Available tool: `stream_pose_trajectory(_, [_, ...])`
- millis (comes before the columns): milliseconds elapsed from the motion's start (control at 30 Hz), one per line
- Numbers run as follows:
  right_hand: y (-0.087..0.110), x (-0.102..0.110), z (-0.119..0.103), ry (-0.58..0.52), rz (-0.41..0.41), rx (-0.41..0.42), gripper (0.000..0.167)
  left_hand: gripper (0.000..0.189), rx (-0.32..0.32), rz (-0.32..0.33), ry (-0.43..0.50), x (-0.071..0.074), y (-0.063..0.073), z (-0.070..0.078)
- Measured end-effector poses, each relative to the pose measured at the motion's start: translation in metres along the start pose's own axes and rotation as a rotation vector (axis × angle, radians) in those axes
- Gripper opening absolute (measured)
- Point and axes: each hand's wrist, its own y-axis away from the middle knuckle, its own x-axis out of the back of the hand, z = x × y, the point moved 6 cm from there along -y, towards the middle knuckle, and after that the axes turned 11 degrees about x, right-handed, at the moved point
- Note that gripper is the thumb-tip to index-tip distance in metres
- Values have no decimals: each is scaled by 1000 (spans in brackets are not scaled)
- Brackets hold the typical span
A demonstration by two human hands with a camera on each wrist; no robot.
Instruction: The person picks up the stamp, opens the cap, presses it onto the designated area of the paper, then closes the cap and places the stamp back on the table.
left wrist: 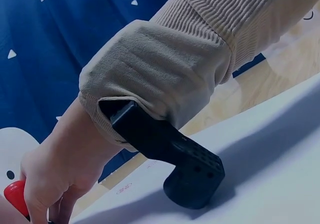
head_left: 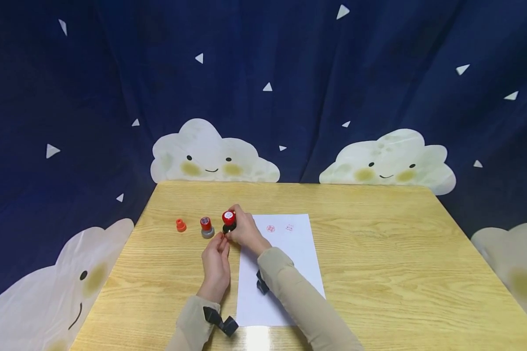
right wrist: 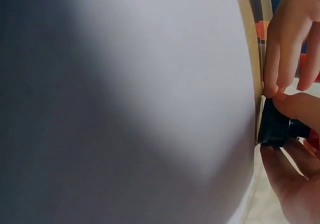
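My right hand (head_left: 247, 233) grips a stamp (head_left: 229, 218) with a round red top and a black base. In the right wrist view, the right thumb and fingers close round the stamp's black base (right wrist: 274, 124) at the edge of the paper. Just in front, my left hand (head_left: 216, 265) has its fingertips against the near side of the stamp's base. The left fingers (right wrist: 287, 59) look mostly straight in the right wrist view. Immediately left stands a second stamp (head_left: 206, 227), red-topped with a grey base. A small orange-red cap (head_left: 181, 225) sits farther left.
A white sheet of paper (head_left: 281, 292) lies on the wooden table (head_left: 399, 253), partly under my right forearm. Near its top are two red stamp prints, one round (head_left: 270, 228) and one fainter (head_left: 289, 227). A dark blue curtain (head_left: 263, 48) hangs behind the table.
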Motion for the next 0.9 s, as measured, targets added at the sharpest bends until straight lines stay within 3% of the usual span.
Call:
stream_pose_trajectory(433, [2, -3, 1, -4, -79, -17, 69, 49, 33, 21, -22, -1, 2, 0])
stream_pose_trajectory(600, [5, 8, -3, -31, -137, 3, 77, 51, 25, 21, -105, 0, 8, 1])
stream_pose_trajectory(667, [9, 19, -5, -25, -163, 5, 78, 52, 7, 6, -196, 1, 13, -1])
stream_pose_trajectory(733, [16, 32, -7, -3, -187, 8, 77, 54, -10, -24, -364, 0, 20, -3])
stream_pose_trajectory(900, [43, 75, -7, 98, -217, 40, 74, 58, -132, -193, -948, -9, 45, -10])
